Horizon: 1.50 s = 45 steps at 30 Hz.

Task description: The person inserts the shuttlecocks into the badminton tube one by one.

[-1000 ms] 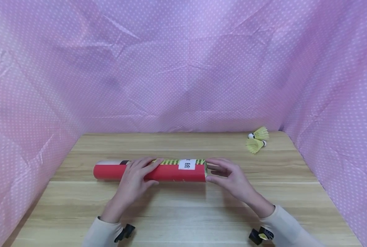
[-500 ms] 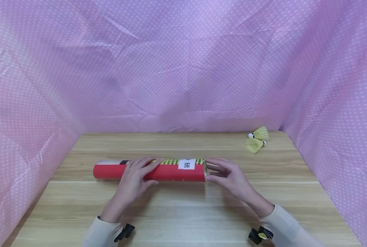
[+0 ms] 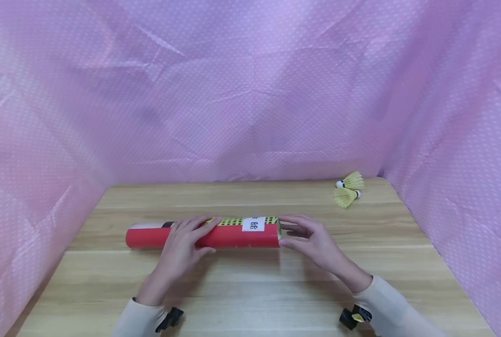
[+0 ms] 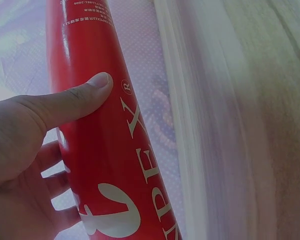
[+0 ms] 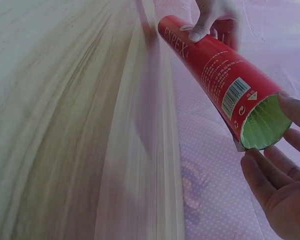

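Note:
A red shuttlecock tube (image 3: 239, 238) lies crosswise above the wooden table in the head view, with a white label near its right end. My left hand (image 3: 184, 241) grips the middle of it; in the left wrist view the thumb (image 4: 85, 102) presses along the red side and the other fingers go behind. At the right end, my right hand (image 3: 318, 243) holds the rim between thumb and fingers. The right wrist view looks into that uncapped end, where the skirt of a yellow-green shuttlecock (image 5: 264, 127) shows inside. The depth of the tube is hidden.
Two yellow shuttlecocks with white heads, an upper one (image 3: 352, 180) and a lower one (image 3: 345, 197), lie together at the table's back right corner. Pink dotted cloth (image 3: 250, 93) hangs behind and at both sides of the wooden table (image 3: 242, 299).
The head view has shifted very slightly. Both hands and the tube keep the same hold and nearly the same place.

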Each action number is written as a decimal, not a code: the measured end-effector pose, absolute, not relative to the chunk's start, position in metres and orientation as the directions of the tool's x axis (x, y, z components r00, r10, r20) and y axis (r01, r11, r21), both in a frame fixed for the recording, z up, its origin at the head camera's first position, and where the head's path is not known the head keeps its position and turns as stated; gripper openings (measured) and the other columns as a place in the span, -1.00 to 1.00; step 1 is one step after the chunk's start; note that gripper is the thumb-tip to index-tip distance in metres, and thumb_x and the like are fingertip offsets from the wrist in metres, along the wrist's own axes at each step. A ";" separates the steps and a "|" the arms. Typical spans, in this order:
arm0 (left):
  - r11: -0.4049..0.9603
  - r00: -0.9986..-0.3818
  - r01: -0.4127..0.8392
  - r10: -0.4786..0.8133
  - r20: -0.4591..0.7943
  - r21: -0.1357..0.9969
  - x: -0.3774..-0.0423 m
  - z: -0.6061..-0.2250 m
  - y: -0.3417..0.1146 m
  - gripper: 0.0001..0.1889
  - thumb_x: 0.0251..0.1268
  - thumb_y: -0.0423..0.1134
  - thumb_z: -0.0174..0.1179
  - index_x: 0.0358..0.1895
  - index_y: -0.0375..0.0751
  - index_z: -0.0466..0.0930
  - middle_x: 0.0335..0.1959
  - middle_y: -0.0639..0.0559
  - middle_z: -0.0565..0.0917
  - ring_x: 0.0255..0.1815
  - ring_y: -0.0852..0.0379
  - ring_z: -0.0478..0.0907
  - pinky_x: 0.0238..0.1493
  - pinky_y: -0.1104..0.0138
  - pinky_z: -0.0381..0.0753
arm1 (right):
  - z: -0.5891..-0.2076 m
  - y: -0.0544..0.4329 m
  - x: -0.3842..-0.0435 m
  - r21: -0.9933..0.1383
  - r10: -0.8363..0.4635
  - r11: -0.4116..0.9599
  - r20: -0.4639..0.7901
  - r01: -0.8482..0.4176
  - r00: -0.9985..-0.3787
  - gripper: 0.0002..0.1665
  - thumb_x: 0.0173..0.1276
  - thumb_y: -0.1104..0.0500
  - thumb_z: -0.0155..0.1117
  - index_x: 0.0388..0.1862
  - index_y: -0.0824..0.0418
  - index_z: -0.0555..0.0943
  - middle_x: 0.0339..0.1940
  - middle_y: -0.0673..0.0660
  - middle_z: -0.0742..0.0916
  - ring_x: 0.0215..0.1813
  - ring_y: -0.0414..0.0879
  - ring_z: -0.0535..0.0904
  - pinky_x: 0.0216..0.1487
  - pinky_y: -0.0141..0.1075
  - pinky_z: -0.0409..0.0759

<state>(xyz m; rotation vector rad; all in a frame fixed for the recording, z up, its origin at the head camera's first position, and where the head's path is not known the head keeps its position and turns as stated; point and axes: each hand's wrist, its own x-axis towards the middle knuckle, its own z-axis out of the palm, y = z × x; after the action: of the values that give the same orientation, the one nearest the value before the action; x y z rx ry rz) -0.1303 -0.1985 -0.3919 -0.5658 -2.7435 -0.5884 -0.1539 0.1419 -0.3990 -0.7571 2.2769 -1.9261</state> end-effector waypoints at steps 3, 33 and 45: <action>0.842 -0.888 0.424 0.314 0.336 0.334 -0.130 -0.393 -0.199 -0.09 -0.17 -0.19 0.67 0.41 0.13 0.50 0.29 -0.06 0.54 0.25 -0.11 0.44 0.27 -0.14 0.33 | -0.399 0.144 -0.155 -0.926 -0.411 0.136 0.271 -0.353 -0.870 -0.38 0.21 0.26 0.53 0.28 0.19 0.60 0.22 0.19 0.64 0.16 0.26 0.63 0.08 -0.04 0.64; 0.851 -0.898 0.412 0.321 0.299 0.324 -0.130 -0.391 -0.201 -0.08 -0.15 -0.18 0.66 0.43 0.18 0.47 0.31 -0.01 0.52 0.29 -0.10 0.42 0.31 -0.15 0.29 | -0.400 0.247 -0.233 -0.189 -0.544 0.694 0.494 -0.695 -0.678 -0.35 -0.08 0.39 0.65 0.07 0.39 0.65 0.04 0.39 0.67 0.07 0.35 0.60 0.09 0.20 0.54; 0.852 -0.894 0.420 0.328 0.307 0.312 -0.131 -0.392 -0.199 -0.11 -0.15 -0.18 0.66 0.41 0.12 0.50 0.31 -0.02 0.53 0.28 -0.09 0.42 0.28 -0.13 0.32 | -0.401 0.263 -0.250 -0.002 -0.569 0.811 0.226 -0.585 -0.790 -0.16 0.03 0.37 0.57 0.35 0.27 0.49 0.37 0.42 0.47 0.36 0.39 0.36 0.29 0.40 0.24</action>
<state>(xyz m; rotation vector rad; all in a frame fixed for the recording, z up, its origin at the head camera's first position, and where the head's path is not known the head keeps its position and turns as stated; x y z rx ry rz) -0.1308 -0.1991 -0.3921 -0.5712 -2.7862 -0.5500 -0.2498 0.2626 -0.4008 -1.0312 3.1938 -0.1215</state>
